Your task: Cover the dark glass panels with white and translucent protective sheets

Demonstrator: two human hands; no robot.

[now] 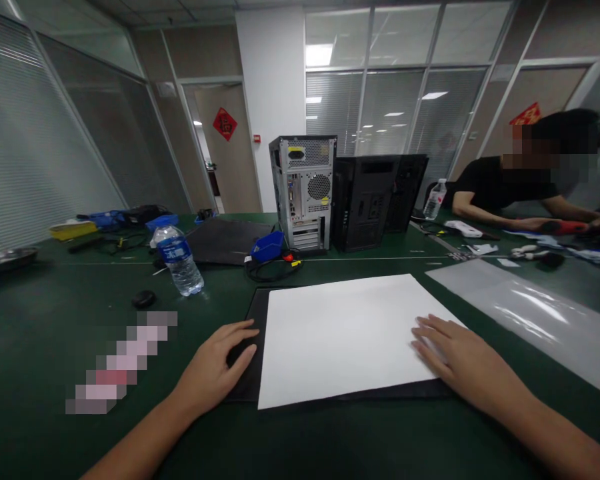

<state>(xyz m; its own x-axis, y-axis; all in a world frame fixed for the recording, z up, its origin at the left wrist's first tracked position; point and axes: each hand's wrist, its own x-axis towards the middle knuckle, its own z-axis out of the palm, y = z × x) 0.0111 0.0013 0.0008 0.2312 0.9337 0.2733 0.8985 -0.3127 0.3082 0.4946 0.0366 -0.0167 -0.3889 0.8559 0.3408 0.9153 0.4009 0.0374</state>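
A large white sheet lies on a black mat in front of me on the green table. My left hand rests flat on the mat's left edge, just beside the white sheet, fingers slightly apart and holding nothing. My right hand lies palm down on the sheet's right edge, fingers spread, pressing on it.
A water bottle stands at the left, with a small black object near it. Two computer towers stand behind, with a blue tray and cables. A clear plastic sheet lies right. Another person works at the far right.
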